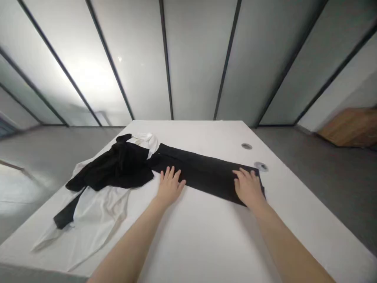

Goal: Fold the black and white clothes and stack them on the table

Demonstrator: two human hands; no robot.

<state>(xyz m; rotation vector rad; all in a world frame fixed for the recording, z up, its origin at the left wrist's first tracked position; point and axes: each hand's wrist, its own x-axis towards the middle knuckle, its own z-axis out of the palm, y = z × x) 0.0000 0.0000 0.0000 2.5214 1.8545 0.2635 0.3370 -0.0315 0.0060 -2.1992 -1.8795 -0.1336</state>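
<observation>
flat black cloth under both hands, long axis crossing the table

the long black cloth (206, 167) is lying on the white table (200, 243), directly beneath the hands. its long axis is running left to right, the right end slanting toward the wearer. the left hand (171, 184) is resting toward its left end, over the near edge, with fingers spread; the right hand (249, 186) is lying close to the right end, fingers loosely apart, no pinch showing. the right hand is therefore sitting nearer a free end.

the left end is meeting a crumpled black garment (123, 165); whether they are joined or overlapping, this inspector cannot tell. the palms are hiding cloth beneath them, the layer count is remaining unclear, and the forearms are being cut off by the lower frame.
</observation>
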